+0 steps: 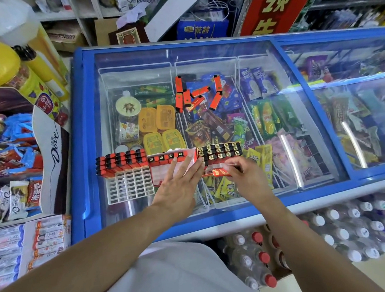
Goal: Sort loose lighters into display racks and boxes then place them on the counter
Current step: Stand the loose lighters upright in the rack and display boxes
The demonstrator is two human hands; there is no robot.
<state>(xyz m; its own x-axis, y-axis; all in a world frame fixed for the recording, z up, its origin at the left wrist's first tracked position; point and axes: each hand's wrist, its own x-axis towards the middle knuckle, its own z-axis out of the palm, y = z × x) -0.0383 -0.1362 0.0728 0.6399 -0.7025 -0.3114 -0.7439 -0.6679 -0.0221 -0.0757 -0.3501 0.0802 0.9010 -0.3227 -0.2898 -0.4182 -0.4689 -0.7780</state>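
Nearest the camera, two bare forearms reach over the blue rim of a chest freezer (pixel 86 136), whose sliding glass lid serves as the work surface. The left hand (pixel 178 186) lies with its fingers straight and spread, fingertips pressing on the white flap of an open red box (pixel 165 169) that holds a row of red lighters. The right hand (pixel 248 178) has its fingers curled round one red lighter (pixel 220 173), pinching it just in front of a red display box (pixel 220 154) filled with lighters whose gold and black tops face up. To the left of the two boxes sits a white display rack (pixel 130 186); its near cells show open slots, while its far rows carry red lighters with black caps (pixel 122 162). Farther back on the glass, well apart from the boxes, a loose scatter of orange-red lighters (pixel 196 94) lies at mixed angles, some touching. Under the glass, wire baskets hold ice cream tubs and wrapped ice lollies. Left of the freezer stands a Dove chocolate display (pixel 52 146).
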